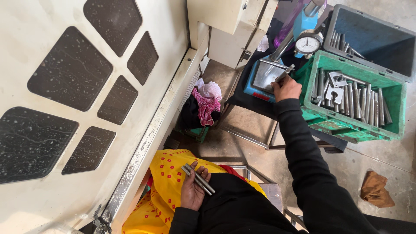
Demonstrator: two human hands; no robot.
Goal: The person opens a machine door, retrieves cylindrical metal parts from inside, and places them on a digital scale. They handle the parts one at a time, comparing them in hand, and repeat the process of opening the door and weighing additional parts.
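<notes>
On the metal plate (265, 74) of a blue gauge stand (255, 89), the right hand (286, 89) pinches one short metal rod (284, 73) in its fingertips, below a round dial gauge (308, 43) mounted on an upright post. Low against the yellow cloth (167, 175) over the lap, the left hand (193, 187) lies palm up with its fingers curled loosely about a few more steel rods (198, 178). Just right of the stand sits a green crate (353, 125) filled with rods and small brackets, behind it a grey crate (372, 39), and a pink rag (207, 104) lies on the floor beside the cream machine panel (52, 108).
</notes>
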